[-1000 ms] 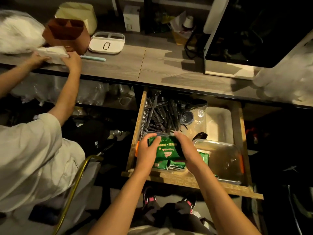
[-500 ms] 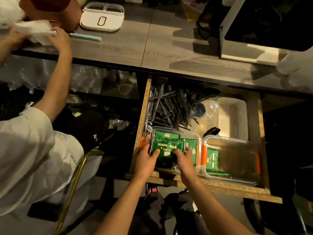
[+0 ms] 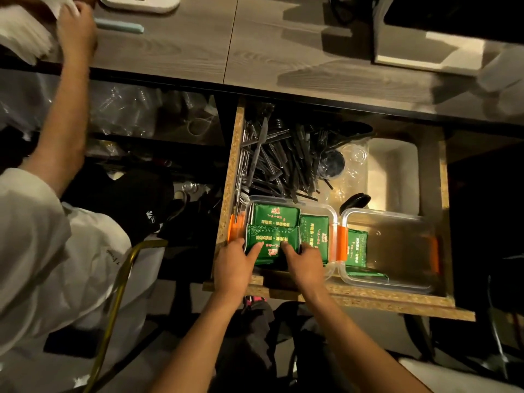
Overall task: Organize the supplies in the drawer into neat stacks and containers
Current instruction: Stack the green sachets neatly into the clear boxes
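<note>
The wooden drawer [image 3: 365, 296] stands pulled out under the counter. At its front left a clear plastic container [image 3: 317, 207] with orange clips holds several green packets. My left hand [image 3: 236, 265] and my right hand [image 3: 304, 265] grip a stack of green packets [image 3: 273, 238] from both sides, thumbs on top, at the container's near end. More green packets [image 3: 313, 231] lie beside it in the same container. A second clear container [image 3: 397, 251] to the right holds a few green packets [image 3: 356, 246]. Black plastic cutlery [image 3: 283, 163] is piled at the drawer's back.
A white tray [image 3: 394, 171] and small clear lids [image 3: 355, 156] sit at the drawer's back right. Another person in white [image 3: 42, 251] stands at the left, one hand [image 3: 76, 26] on white napkins on the counter [image 3: 255, 52]. A gold chair frame [image 3: 119, 290] is beside the drawer.
My hands have lowered the stack of green packets into the left container and slid toward its near end. The view has tilted down and closer to the drawer.
</note>
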The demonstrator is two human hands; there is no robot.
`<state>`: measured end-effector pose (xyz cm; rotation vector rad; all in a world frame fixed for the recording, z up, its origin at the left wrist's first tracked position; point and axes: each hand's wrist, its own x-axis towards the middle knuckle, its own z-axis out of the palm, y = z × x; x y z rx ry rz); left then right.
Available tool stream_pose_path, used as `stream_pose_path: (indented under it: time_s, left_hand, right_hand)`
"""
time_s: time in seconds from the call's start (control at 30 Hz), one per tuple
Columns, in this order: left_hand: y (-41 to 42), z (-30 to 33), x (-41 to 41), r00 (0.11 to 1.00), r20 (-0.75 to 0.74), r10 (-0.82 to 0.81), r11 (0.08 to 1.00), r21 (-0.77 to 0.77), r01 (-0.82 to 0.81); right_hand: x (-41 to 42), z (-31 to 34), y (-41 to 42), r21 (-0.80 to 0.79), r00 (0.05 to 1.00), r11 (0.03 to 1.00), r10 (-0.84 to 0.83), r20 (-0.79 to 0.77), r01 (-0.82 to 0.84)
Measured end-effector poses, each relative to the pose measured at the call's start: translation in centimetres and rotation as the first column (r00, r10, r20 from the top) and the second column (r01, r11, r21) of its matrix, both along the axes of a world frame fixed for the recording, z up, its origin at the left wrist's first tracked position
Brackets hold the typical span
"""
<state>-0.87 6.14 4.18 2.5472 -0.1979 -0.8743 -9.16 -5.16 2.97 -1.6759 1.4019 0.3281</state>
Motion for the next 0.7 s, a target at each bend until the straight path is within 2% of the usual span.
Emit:
stream_pose_path:
  time_s: [0.13, 0.2, 0.37, 0.5, 0.6, 0.7]
  left_hand:
    - [-0.6, 0.7, -0.2, 0.992, 0.068, -0.108, 0.991, 0.092, 0.102]
    - [-0.4, 0.8, -0.5, 0.99, 0.098, -0.101, 0.993, 0.07, 0.095]
    - [-0.6, 0.8, -1.4, 0.993, 0.108, -0.041, 0.999, 0.002, 0.041]
    - [-0.8, 1.0, -1.4, 0.994, 0.11, -0.019, 0.999, -0.026, 0.022]
    - [-0.3, 1.5, -1.5, 0.983, 0.182, -0.004, 0.996, -0.09, 0.02]
    - [0.3, 1.3, -2.1, 0.969, 0.248, -0.004, 0.982, -0.184, 0.051]
  right_hand:
    - [-0.1, 0.8, -0.2, -0.183, 0.993, 0.976, 0.121, 0.0, -0.119]
    - [-0.4, 0.9, -0.1, -0.23, 0.983, 0.956, 0.179, -0.035, -0.182]
    - [-0.8, 0.5, -0.2, -0.11, 0.991, 0.985, 0.132, -0.018, -0.133]
    - [-0.6, 0.3, -0.3, -0.123, 0.988, 0.98, 0.153, -0.032, -0.156]
    - [-0.9, 0.8, -0.3, -0.246, 0.987, 0.957, 0.162, 0.019, -0.153]
    - [-1.5, 1.3, -0.6, -0.379, 0.954, 0.903, 0.271, 0.131, -0.204]
